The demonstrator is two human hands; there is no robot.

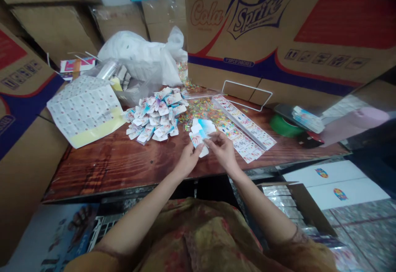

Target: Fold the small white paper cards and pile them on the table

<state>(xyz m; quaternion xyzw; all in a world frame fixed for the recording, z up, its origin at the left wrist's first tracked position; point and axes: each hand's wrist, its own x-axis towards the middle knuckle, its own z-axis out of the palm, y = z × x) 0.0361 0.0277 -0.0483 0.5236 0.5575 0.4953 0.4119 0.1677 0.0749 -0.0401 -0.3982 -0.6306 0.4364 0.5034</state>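
Note:
My left hand [187, 156] and my right hand [221, 146] meet over the front of a dark wooden table [123, 160]. Both pinch a small stack of white and blue cards [200, 134] between them, the left from below, the right at the lower right edge. Just behind the hands lies a heap of several small packets [156, 113] in the same white and blue. Small colourful beads [204, 109] are scattered beside the heap. Long printed card strips [244, 127] lie to the right of my hands.
Large cardboard cartons [278, 29] wall in the table at the back and on the left. A white plastic bag [139, 55], a folded printed sheet [83, 107], a green tape roll [283, 125] and a white wire frame [247, 92] lie on the table. Open boxes [328, 181] stand lower right.

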